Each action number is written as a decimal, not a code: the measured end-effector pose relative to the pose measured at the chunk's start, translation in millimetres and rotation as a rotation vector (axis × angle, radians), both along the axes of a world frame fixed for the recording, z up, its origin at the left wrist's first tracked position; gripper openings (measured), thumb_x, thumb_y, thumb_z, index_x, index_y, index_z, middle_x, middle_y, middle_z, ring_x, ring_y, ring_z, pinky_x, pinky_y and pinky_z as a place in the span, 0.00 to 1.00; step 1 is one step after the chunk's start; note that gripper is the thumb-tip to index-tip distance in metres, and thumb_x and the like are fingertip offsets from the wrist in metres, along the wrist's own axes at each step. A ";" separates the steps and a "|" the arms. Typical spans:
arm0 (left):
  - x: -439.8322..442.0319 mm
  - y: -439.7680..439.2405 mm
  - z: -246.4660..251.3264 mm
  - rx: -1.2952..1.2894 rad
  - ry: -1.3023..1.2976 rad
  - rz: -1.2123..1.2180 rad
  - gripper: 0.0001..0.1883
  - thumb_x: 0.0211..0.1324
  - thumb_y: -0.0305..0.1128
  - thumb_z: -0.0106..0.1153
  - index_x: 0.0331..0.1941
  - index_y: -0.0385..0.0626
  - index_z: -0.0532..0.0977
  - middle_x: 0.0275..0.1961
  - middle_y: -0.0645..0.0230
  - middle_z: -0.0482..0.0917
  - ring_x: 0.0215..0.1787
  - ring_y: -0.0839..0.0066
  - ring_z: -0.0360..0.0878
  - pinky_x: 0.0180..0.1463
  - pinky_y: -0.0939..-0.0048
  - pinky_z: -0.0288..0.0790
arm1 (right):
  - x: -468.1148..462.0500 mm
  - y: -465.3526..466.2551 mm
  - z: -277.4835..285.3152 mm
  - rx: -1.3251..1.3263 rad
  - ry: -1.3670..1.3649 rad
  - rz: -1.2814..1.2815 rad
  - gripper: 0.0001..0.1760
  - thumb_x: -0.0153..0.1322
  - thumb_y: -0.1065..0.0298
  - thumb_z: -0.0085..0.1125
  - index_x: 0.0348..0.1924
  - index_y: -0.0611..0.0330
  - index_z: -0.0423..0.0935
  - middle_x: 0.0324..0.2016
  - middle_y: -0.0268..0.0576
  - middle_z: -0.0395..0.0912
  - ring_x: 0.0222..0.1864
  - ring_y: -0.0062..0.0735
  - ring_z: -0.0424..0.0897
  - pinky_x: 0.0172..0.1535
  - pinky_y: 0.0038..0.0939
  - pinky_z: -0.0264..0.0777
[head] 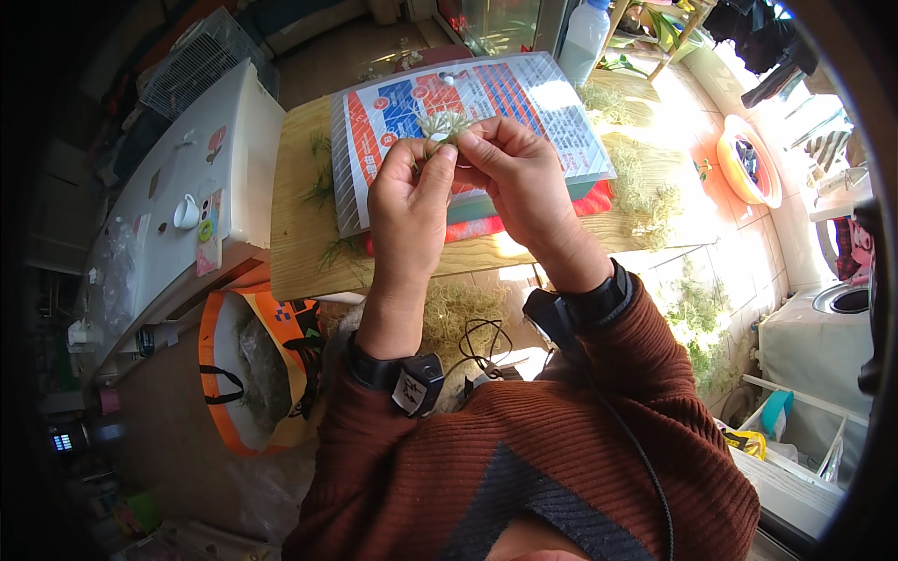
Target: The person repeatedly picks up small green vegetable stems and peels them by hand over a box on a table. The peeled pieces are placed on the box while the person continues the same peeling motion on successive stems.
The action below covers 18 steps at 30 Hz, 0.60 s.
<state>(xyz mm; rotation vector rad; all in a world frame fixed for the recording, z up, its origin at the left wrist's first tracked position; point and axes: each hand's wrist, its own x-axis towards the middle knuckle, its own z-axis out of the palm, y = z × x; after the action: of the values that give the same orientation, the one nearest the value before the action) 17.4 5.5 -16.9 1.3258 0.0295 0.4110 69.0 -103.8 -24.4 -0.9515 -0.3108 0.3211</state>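
Note:
A small bunch of pale, thin plant sprigs (443,123) is pinched between my two hands. My left hand (414,193) grips its base between thumb and forefinger. From the other side, thumb and fingers of my right hand (515,168) close on the same base; the fingertips partly hide it. Below the hands lies a clear plastic sheet or cover with a printed paper (484,84), resting on a greenish box (579,188). Red cloth (596,198) shows under the box. A small white round thing (448,80) sits on the cover's far part.
The wooden table (302,231) carries loose green sprigs (321,184) at left and dried pale plant tufts (649,207) at right. A plastic bottle (586,38) stands behind. At left are a white table with a cup (186,212) and an orange-rimmed bag (210,350). Cables (484,343) hang near my lap.

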 end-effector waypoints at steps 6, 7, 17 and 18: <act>3.8 3.0 1.5 -0.067 0.027 -0.107 0.05 0.61 0.30 0.52 0.31 0.44 0.70 0.22 0.80 0.67 0.17 0.93 0.55 0.18 0.88 0.48 | 4.7 -3.1 -0.3 -0.005 -0.008 0.018 0.07 0.70 0.70 0.54 0.35 0.67 0.71 0.31 0.40 0.76 0.34 0.26 0.79 0.43 0.26 0.76; 3.5 5.9 3.3 -0.077 0.061 -0.132 0.06 0.62 0.31 0.51 0.31 0.44 0.70 0.23 0.79 0.67 0.17 0.93 0.56 0.18 0.88 0.48 | 5.9 -3.7 -0.2 -0.030 0.006 0.012 0.08 0.71 0.69 0.53 0.36 0.67 0.71 0.32 0.41 0.76 0.35 0.27 0.79 0.44 0.27 0.76; 3.0 13.4 0.4 0.111 0.087 -0.064 0.07 0.61 0.32 0.52 0.30 0.41 0.71 0.19 0.79 0.68 0.18 0.92 0.60 0.19 0.86 0.54 | 6.0 -2.6 2.3 -0.065 0.003 0.027 0.08 0.70 0.70 0.54 0.35 0.68 0.71 0.31 0.40 0.76 0.35 0.26 0.79 0.43 0.27 0.77; 2.7 15.2 -0.7 0.130 0.115 -0.064 0.07 0.61 0.32 0.52 0.31 0.41 0.71 0.21 0.79 0.69 0.20 0.92 0.61 0.21 0.85 0.56 | 6.0 -2.7 1.8 -0.068 -0.004 0.033 0.08 0.70 0.70 0.55 0.35 0.68 0.72 0.31 0.40 0.76 0.35 0.26 0.79 0.43 0.27 0.77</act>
<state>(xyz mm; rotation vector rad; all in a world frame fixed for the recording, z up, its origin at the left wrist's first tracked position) 20.1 20.7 -17.6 1.4738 0.0574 0.2858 74.9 -106.5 -22.6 -1.0142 -0.3211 0.3619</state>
